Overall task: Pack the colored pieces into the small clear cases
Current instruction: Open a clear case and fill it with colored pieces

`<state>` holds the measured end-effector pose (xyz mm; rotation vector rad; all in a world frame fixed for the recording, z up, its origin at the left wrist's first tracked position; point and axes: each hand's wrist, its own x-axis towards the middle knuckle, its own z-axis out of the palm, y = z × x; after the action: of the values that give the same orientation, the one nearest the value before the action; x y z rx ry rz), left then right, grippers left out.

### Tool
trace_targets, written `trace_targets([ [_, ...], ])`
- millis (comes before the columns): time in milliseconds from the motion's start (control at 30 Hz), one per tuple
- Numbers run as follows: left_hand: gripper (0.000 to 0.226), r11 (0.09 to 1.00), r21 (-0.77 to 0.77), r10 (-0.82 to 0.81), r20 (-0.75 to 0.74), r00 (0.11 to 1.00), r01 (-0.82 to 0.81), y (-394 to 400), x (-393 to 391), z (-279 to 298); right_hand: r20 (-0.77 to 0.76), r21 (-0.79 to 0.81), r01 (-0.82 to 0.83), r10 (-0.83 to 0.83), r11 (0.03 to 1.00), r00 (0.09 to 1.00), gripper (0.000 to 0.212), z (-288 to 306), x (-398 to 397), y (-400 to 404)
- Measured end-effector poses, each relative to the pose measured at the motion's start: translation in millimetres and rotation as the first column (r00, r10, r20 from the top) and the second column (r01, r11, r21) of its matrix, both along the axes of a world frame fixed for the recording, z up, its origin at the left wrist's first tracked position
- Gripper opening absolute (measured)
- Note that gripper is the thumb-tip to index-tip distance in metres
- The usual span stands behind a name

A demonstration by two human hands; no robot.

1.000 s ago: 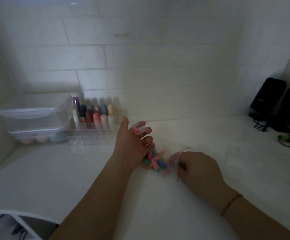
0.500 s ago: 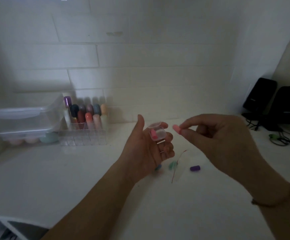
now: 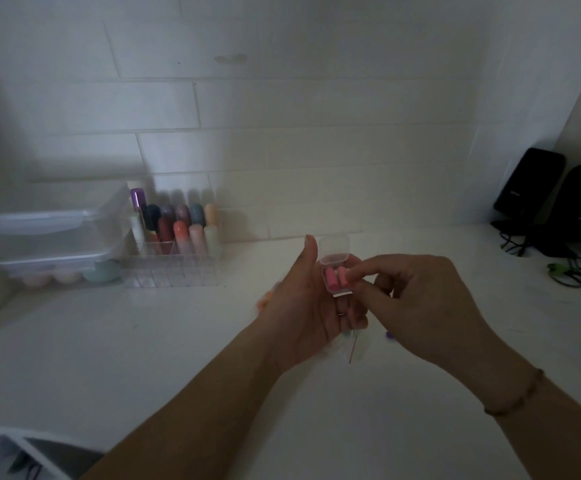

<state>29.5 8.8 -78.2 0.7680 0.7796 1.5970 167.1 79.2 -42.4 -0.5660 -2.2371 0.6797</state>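
Left hand [image 3: 308,306] grips the clear case [image 3: 337,276] — lid up at 12 o'clock. Right hand [image 3: 417,306] pinches a pink piece [image 3: 343,274] into it — beside another pink one.

Against the back wall, toward the white desk's [image 3: 143,358] left rear corner, stands a clear organizer [image 3: 171,268] holding upright coloured tubes [image 3: 181,230]. Two stacked translucent lidded containers [image 3: 53,237] sit just left of it. Two black speakers [image 3: 552,202] with tangled cables [image 3: 573,271] occupy the right rear corner.

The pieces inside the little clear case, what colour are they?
Pink pieces, seen in the head view.
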Motion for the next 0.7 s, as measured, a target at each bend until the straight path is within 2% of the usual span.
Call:
trace_targets([
  [100,0.059,1.0,-0.001,0.019,0.015,1.0,-0.019,-2,-2,0,-0.09,-0.002,0.031,-0.031,1.0,0.996,0.018,3,1,2],
  [233,0.035,0.997,0.057,-0.055,0.013,0.998,0.054,-4,-2,3,-0.157,-0.097,0.058,-0.073,0.994,0.985,0.018,10,3,7],
  [300,0.046,0.995,0.066,-0.072,-0.01,0.997,0.073,-5,-2,2,-0.148,-0.15,0.067,-0.089,0.986,0.985,0.014,11,3,10],
  [400,0.057,0.999,0.05,0.015,-0.15,0.989,-0.007,-5,1,1,-0.002,-0.194,0.043,-0.044,0.98,0.999,0.011,13,3,11],
  [500,0.057,0.992,0.053,0.123,-0.311,0.942,-0.112,-3,9,1,0.159,-0.214,-0.035,0.07,0.976,0.985,0.025,8,2,10],
  [600,0.054,0.983,0.102,0.185,-0.481,0.857,-0.155,-4,12,-2,0.146,-0.183,0.001,0.026,0.983,0.989,0.028,4,2,14],
  [700,0.046,0.969,0.19,0.237,-0.563,0.792,-0.155,-7,13,-5,0.055,-0.301,-0.061,0.081,0.952,0.995,0.019,8,3,10],
])
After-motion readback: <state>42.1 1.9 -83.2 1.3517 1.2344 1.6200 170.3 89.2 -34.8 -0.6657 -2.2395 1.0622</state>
